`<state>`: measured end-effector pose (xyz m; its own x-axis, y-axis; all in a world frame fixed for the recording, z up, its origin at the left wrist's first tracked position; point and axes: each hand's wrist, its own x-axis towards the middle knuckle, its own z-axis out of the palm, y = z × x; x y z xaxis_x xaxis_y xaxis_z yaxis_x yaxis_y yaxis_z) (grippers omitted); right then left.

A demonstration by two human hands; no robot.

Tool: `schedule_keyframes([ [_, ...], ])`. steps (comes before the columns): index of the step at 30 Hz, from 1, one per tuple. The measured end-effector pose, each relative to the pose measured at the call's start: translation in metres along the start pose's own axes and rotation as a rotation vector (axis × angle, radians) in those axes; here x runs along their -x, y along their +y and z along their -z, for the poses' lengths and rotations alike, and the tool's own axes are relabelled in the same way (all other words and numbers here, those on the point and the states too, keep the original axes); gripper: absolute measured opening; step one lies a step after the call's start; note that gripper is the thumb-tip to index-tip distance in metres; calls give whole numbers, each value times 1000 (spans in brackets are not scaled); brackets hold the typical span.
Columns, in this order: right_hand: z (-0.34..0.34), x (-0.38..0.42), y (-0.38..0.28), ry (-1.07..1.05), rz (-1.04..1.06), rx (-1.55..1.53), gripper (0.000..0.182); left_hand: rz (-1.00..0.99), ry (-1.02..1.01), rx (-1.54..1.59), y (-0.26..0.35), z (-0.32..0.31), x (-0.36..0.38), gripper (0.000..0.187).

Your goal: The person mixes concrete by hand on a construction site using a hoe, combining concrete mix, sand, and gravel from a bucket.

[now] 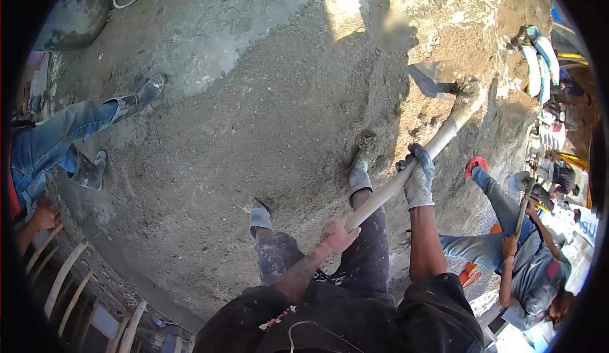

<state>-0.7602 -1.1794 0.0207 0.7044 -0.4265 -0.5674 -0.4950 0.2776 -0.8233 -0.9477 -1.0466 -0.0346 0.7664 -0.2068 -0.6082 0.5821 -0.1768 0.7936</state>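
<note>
A hoe with a long pale handle (387, 191) runs up and to the right from my body. Its flat metal blade (431, 80) sits across the far end, down at the sunlit sandy mix. My left hand (340, 233), bare, is wrapped round the near end of the handle. Farther along, my right hand (419, 175) in a dirty grey-white glove closes round the handle's middle. Wet grey mortar or concrete mix (254, 137) covers the ground around my boots (359, 175).
At left stands a person in jeans and boots (136, 99), near upright wooden poles (63, 277). On the right a bent-over person (533, 277) holds a long handle (525, 210). Filled sacks (542, 61) lie at upper right, a large dark container (76, 13) at upper left.
</note>
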Motion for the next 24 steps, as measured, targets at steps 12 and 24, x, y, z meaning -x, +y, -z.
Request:
schedule_keyframes([
  [12, 19, -440, -192, -13, 568, 608, 34, -177, -148, 350, 195, -161, -411, 38],
  [24, 137, -387, 178, -347, 170, 908, 19, 609, -113, 522, 33, -117, -207, 20],
])
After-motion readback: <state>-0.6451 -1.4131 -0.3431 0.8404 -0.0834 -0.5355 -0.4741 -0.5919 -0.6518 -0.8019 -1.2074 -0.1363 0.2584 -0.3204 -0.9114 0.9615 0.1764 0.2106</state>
